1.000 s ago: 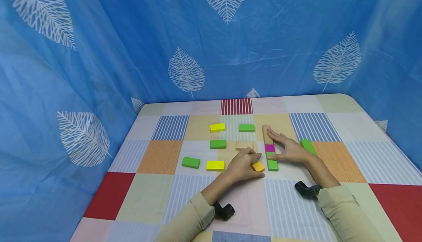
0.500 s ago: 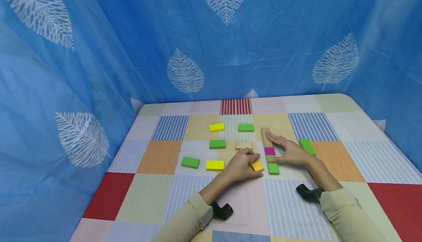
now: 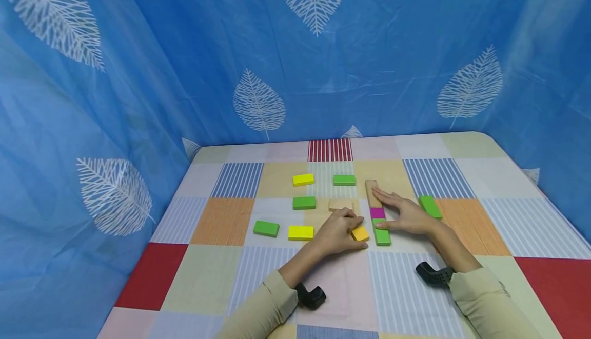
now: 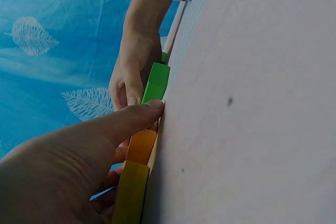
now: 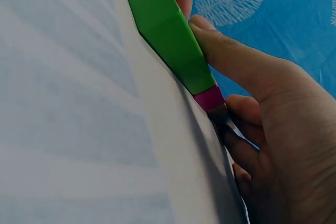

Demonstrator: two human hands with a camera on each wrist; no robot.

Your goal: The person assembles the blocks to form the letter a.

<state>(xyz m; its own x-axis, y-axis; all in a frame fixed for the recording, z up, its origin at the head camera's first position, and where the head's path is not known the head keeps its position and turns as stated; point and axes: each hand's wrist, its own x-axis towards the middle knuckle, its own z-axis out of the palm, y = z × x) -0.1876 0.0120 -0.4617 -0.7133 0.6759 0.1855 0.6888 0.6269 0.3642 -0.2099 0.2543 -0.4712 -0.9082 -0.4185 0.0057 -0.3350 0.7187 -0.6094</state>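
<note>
In the head view a straight row lies on the table: a beige block (image 3: 372, 193), a magenta block (image 3: 377, 213) and a green block (image 3: 382, 236). My right hand (image 3: 408, 216) touches its right side, fingers rather straight on the beige block and thumb at the green one. Left of the row, my left hand (image 3: 339, 232) has its fingers and thumb around an orange block (image 3: 360, 234), which they partly cover. The left wrist view shows that orange block (image 4: 140, 146) behind the left thumb. The green block (image 5: 170, 35) fills the top of the right wrist view.
Loose blocks lie about: yellow (image 3: 301, 233), another yellow (image 3: 303, 179), green (image 3: 304, 203), green (image 3: 266, 228), green (image 3: 344, 180), green (image 3: 430, 207), and beige (image 3: 340, 204) behind the left hand. A patchwork cloth (image 3: 198, 277) covers the table. Blue curtains (image 3: 184, 46) surround it.
The row of beige, magenta and green blocks has slid slightly toward me under my right hand. My left hand stays around the orange block, and the other blocks keep their places.
</note>
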